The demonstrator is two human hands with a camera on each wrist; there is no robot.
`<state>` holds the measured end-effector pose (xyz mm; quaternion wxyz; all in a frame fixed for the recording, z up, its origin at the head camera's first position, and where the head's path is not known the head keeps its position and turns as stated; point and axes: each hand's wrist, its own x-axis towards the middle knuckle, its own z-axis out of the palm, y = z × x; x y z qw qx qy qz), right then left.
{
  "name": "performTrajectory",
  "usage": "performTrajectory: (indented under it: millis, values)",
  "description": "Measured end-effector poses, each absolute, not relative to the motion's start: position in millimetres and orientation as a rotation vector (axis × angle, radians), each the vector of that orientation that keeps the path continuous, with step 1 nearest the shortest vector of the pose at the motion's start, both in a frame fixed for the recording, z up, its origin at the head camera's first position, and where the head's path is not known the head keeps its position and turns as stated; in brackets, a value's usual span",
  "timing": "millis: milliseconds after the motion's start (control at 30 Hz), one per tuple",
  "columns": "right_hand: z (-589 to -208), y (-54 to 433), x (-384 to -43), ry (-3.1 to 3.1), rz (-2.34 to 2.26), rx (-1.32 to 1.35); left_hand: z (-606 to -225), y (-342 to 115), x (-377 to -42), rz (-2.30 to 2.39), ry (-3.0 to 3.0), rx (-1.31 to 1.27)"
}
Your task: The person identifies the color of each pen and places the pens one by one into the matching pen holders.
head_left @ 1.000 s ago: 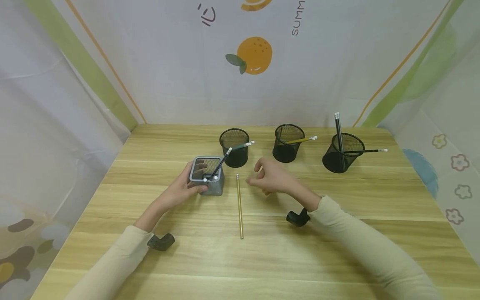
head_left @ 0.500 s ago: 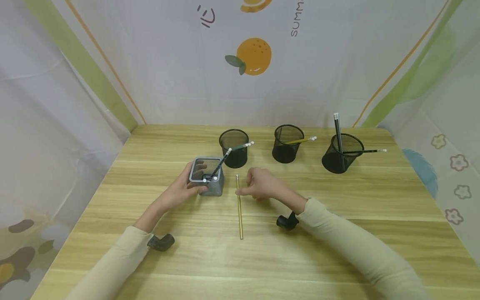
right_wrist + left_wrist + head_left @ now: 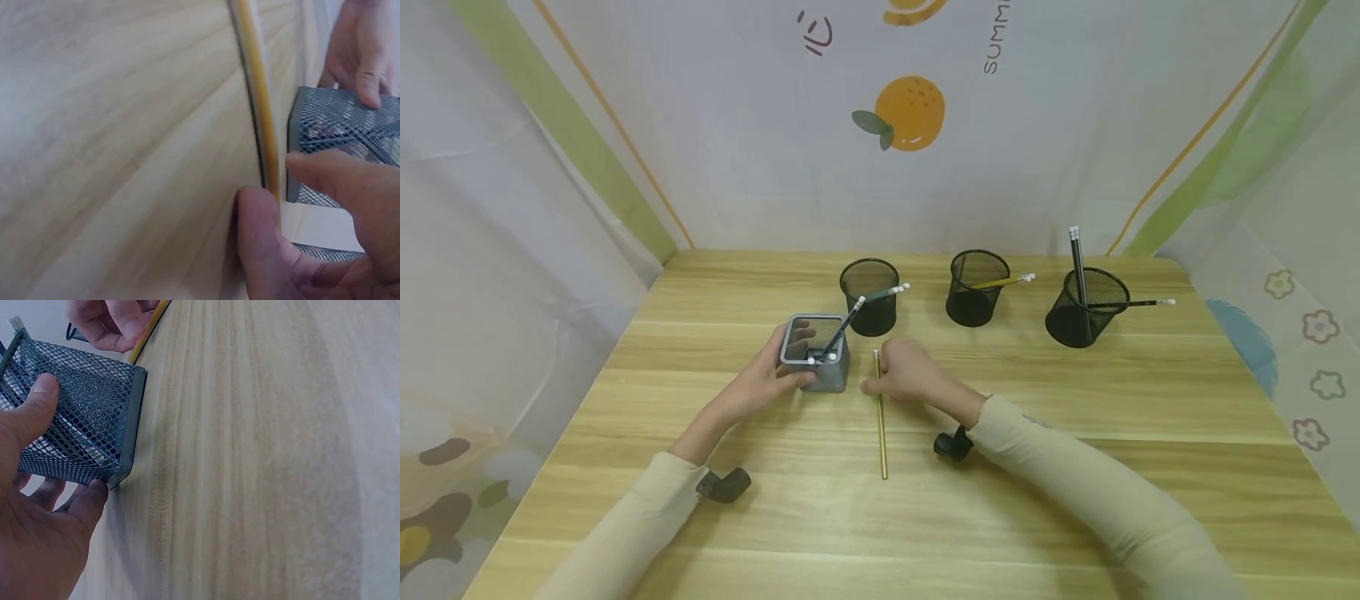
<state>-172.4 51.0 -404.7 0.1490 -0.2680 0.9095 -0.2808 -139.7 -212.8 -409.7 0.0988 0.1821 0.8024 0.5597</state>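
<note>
My left hand (image 3: 757,385) grips a square grey mesh pen holder (image 3: 830,377), thumb on the near side and fingers round the far side. Several pencils with white erasers lean inside it. On the table just right of the holder lies a gold-yellow pencil (image 3: 882,442), its eraser end away from me. My right hand (image 3: 912,372) is low over that pencil's far half. In the right wrist view, the thumb and a finger stand on either side of the pencil (image 3: 261,100) with a gap between them; the finger is beside or touching it.
Behind stand three round black mesh cups: the left cup (image 3: 871,315) with green pencils, the middle cup (image 3: 970,307) with yellow ones, the right cup (image 3: 1070,323) with black ones. A printed curtain (image 3: 760,167) hangs behind the wooden table (image 3: 820,525).
My right hand has moved left and lower, from right of the yellow pencil to over it, its thumb now across the pencil. The left hand and pen holder have stayed put.
</note>
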Motion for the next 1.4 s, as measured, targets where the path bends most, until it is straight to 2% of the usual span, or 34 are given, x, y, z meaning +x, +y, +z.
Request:
performTrajectory:
  millis: [133, 833, 1267, 1400]
  values:
    - [-406, 47, -172, 2.678, -0.743, -0.806, -409, -213, -140, 1.657, 2.373, 0.535]
    - [-402, 48, -175, 2.493, -0.813, -0.625, -410, -214, -140, 1.651, 2.388, 0.545]
    - [-396, 64, -177, 2.465, -0.848, -0.732, -411, -214, -139, 1.653, 2.372, 0.533]
    - [-392, 72, -179, 2.462, -0.883, -0.683, -411, -214, -139, 1.649, 2.373, 0.532]
